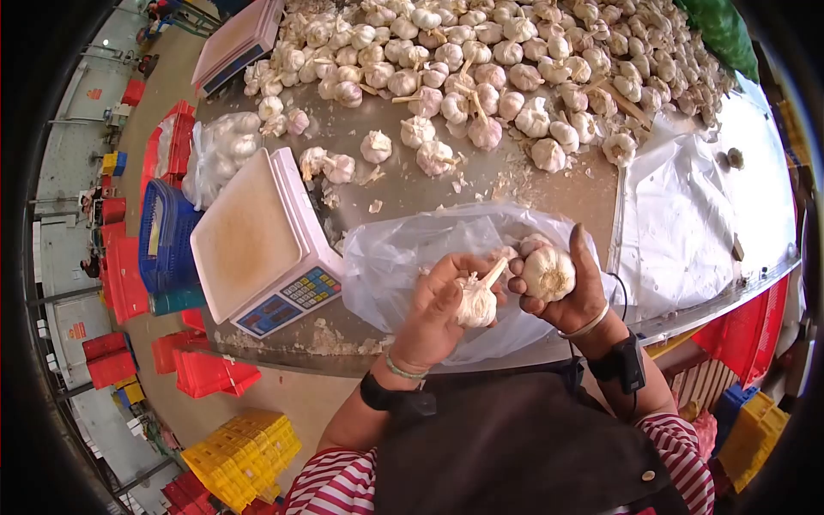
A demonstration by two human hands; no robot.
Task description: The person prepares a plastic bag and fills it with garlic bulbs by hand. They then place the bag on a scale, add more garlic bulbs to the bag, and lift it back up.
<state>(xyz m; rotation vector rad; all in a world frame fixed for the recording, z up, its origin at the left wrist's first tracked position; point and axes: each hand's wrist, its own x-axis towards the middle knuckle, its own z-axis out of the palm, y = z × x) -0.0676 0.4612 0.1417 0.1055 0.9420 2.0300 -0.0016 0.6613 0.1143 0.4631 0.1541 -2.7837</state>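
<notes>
In the lower middle of the frame, my forearms reach up out of striped sleeves (333, 487), elbows bent, the two hands drawn close together. My left grip (433, 313) is clamped on a stemmed garlic bulb (475, 302), thumb across its near side, the stem slanting up and to the right. My right grip (585, 290) is closed round a second bulb (549, 275), thumb pointing up, fingers curled beneath, the root end showing; whether the bulbs just behind those fingers are held too, I cannot tell. Under both hands a clear plastic bag (386, 257) lies wrinkled on the bench (594, 206). At the left, another bag (225, 161) bulges with pale bulbs beside a blue basket (166, 236) with open-mesh walls, and yellow crates (245, 455) are stacked at lower left. A green net sack (721, 34) sits at upper right. Across the top spreads the garlic heap (481, 51), rounded, papery, streaked with purple, with dry flakes of skin scattered over dull metal. Left of centre, a scale (249, 240) has a square, brown-stained plate.
</notes>
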